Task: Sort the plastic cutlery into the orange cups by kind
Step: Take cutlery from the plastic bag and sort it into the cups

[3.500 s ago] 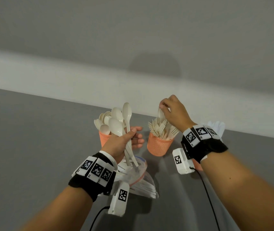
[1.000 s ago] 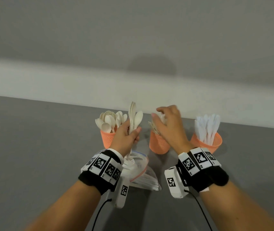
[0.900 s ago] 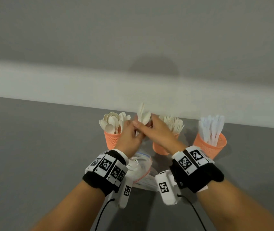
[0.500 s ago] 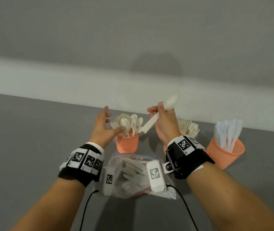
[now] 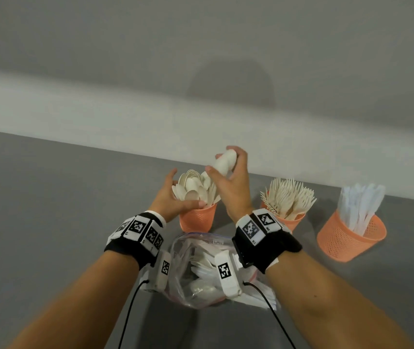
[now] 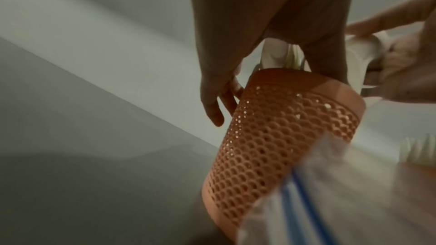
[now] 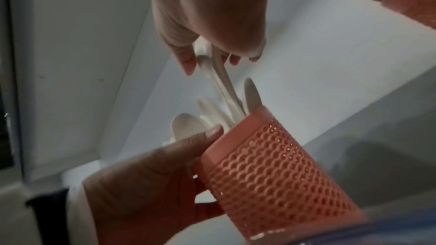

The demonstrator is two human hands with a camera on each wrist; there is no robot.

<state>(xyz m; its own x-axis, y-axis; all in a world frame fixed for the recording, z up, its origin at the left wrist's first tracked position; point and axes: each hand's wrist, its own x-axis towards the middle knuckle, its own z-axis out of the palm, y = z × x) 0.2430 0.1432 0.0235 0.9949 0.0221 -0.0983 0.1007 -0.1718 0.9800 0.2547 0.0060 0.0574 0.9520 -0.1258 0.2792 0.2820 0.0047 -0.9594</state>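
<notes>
From the head view, the right hand (image 5: 233, 182) grips cream plastic spoons (image 5: 223, 163) above the leftmost perforated orange cup (image 5: 197, 220); only the right wrist view shows the left hand (image 7: 151, 178), fingers relaxed, thumb against its rim.

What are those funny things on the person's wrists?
Each bare forearm wears a black wristband carrying white tiles printed with black square codes: left wristband, right wristband. Under each hangs a small white camera box with its own code, trailing a thin black cable.

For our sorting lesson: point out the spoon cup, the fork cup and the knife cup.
spoon cup (image 5: 196, 220), head view, mesh wall
fork cup (image 5: 292, 222), head view, front wall
knife cup (image 5: 342, 240), head view, mesh wall
</notes>
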